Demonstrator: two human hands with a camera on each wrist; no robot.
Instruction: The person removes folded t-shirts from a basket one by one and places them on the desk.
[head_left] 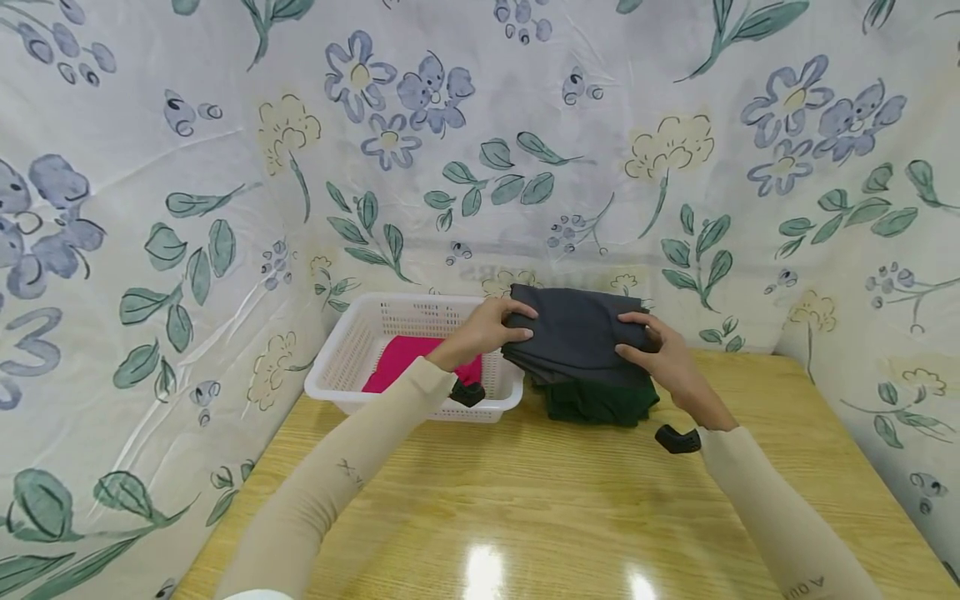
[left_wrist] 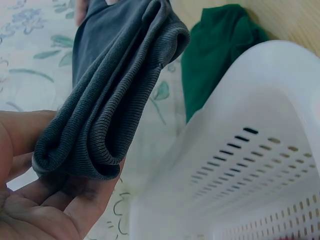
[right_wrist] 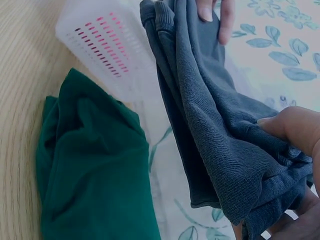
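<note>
Both hands hold a folded dark grey garment (head_left: 573, 329) raised off the table. My left hand (head_left: 480, 327) grips its left end, thumb on one side and fingers underneath. In the left wrist view, that end shows several stacked layers with ribbed edging (left_wrist: 112, 117). At the other end my right hand (head_left: 669, 360) pinches the cloth, its thumb pressed on top in the right wrist view. Below the grey garment lies a folded dark green garment (head_left: 600, 406), partly hidden in the head view; the right wrist view shows more of this green cloth (right_wrist: 97, 165).
A white perforated plastic basket (head_left: 321, 367) stands left of the green garment, under my left forearm. Inside it lies bright pink cloth (head_left: 397, 360). The wooden table (head_left: 525, 492) meets a flower-patterned fabric backdrop (head_left: 480, 225) at the back and sides.
</note>
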